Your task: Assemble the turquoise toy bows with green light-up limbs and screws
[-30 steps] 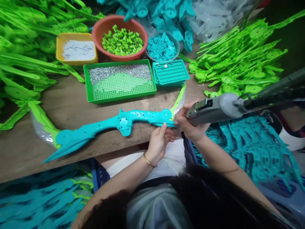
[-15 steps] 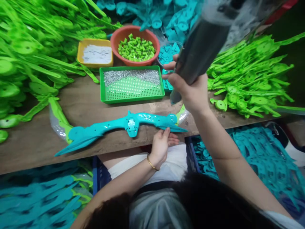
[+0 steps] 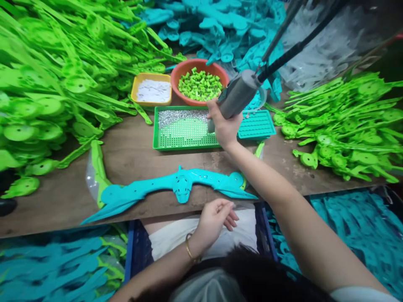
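The right hand (image 3: 224, 126), clamped on the grey driver (image 3: 236, 94), has swung from the teal part (image 3: 176, 191) at lower centre up to the green tray (image 3: 185, 144), probably for a screw, while the left hand (image 3: 215, 218), loosely curled and empty, has let go.

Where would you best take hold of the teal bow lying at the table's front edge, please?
Probably the bow at its thick middle hub, from the near side: the ends taper to thin points, the hub juts toward the edge, and the left hand is close below it.
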Demonstrator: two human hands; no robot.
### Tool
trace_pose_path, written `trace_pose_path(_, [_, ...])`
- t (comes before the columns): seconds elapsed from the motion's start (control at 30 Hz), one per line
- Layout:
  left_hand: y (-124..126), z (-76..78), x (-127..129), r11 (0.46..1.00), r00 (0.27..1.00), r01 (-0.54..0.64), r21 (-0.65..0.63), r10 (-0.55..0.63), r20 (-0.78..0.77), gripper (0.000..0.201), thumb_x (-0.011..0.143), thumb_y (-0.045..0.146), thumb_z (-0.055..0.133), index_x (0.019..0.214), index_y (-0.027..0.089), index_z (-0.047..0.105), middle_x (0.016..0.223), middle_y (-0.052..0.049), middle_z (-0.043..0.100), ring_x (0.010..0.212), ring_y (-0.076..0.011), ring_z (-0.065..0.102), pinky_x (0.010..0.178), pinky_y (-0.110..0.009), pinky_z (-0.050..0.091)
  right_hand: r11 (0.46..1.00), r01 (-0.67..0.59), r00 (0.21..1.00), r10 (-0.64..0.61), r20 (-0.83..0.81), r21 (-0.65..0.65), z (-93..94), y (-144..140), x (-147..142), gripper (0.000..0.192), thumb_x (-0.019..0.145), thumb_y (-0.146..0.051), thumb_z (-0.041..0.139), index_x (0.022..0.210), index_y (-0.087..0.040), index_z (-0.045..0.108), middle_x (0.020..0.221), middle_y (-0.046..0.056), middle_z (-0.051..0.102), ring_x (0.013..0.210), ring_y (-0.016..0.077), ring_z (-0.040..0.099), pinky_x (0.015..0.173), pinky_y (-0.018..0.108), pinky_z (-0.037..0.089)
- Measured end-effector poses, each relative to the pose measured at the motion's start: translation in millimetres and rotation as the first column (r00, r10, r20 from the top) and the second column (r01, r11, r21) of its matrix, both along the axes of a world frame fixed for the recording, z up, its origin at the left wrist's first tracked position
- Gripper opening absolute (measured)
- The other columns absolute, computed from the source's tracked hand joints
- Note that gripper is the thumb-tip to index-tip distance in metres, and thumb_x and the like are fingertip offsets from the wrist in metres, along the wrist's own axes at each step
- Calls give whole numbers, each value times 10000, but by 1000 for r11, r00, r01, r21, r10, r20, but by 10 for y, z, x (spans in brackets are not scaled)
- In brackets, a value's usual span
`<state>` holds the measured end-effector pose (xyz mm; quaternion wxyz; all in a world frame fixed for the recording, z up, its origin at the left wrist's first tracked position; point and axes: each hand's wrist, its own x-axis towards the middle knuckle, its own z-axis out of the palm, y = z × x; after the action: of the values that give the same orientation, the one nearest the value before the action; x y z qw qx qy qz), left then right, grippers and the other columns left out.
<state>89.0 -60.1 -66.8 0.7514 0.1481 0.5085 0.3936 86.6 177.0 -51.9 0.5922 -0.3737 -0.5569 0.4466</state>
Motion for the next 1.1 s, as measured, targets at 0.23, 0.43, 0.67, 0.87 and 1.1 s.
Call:
trace_pose_path(0.23, [-131, 51, -297, 960, 901, 16, 278, 107, -420, 210, 834, 369, 621, 862, 171, 686, 689, -39, 680, 598, -124, 595, 563, -221, 466, 998, 46, 999, -45, -11, 36, -5, -70, -20, 345, 732, -546, 689, 839, -235, 589, 841, 37, 671, 829, 189, 653, 830, 402, 565])
trace_pose_path(0.43, [30, 67, -350, 754, 588, 351, 555, 285, -758, 206, 894, 279, 538, 996, 201, 698, 931, -88, 723, 895, -213, 661, 858, -350, 508, 993, 49, 995, -39, -95, 112, 61, -56, -23, 339, 714, -499, 725, 836, -209, 599, 813, 44, 665, 762, 190, 658, 785, 407, 579])
trace_pose_path(0.67, [462, -49, -77, 513, 63, 812, 277, 394, -917, 739, 800, 531, 621, 1332, 40, 473, 1349, -242, 519, 1316, -376, 427, 1089, -537, 337, 994, 3, 989, 14, -146, 111, 559, -589, 720, 331, 740, -535, 704, 919, -283, 587, 799, -30, 643, 551, 109, 590, 543, 279, 546])
trace_pose_path(0.87, [525, -142, -36, 489, -37, 855, 172, 388, -921, 711, 821, 507, 590, 1346, 43, 469, 1302, -226, 559, 1241, -359, 489, 1091, -489, 324, 983, -160, 977, 170, -127, 85, 383, -1292, 1430, 360, 788, -376, 715, 1104, -336, 547, 858, -34, 669, 529, 105, 571, 509, 278, 521])
trace_pose_path(1.1, [528, -166, -59, 473, -52, 860, 189, 450, -892, 673, 849, 514, 539, 1326, 42, 496, 1255, -220, 594, 1189, -353, 528, 1053, -467, 339, 977, -180, 980, 188, -67, 114, 164, -1393, 1507, 423, 774, -424, 713, 1131, -333, 505, 858, -12, 676, 557, 133, 605, 516, 299, 532])
